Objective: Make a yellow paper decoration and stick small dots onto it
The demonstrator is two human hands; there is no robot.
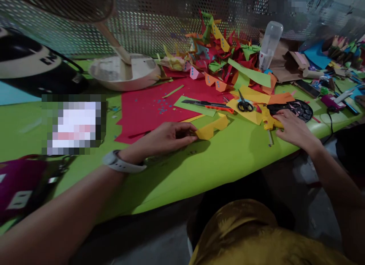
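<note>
My left hand [168, 137] rests on the green table [228, 154], its fingers pinched on the left end of a folded yellow paper piece [212, 129]. A white watch sits on that wrist. Off to the right, my right hand [292, 128] curls over the handle of a yellow glue gun [269, 122] that lies on the table, beside a black round tray [298, 108]. Whether the fingers truly grip the gun is unclear.
A red paper sheet [154, 105] lies behind my left hand. Scissors [244, 104] and an orange-handled cutter [208, 104] lie on paper scraps. A heap of folded coloured paper [219, 48], a plastic bottle [269, 44] and a fan base [125, 73] stand further back.
</note>
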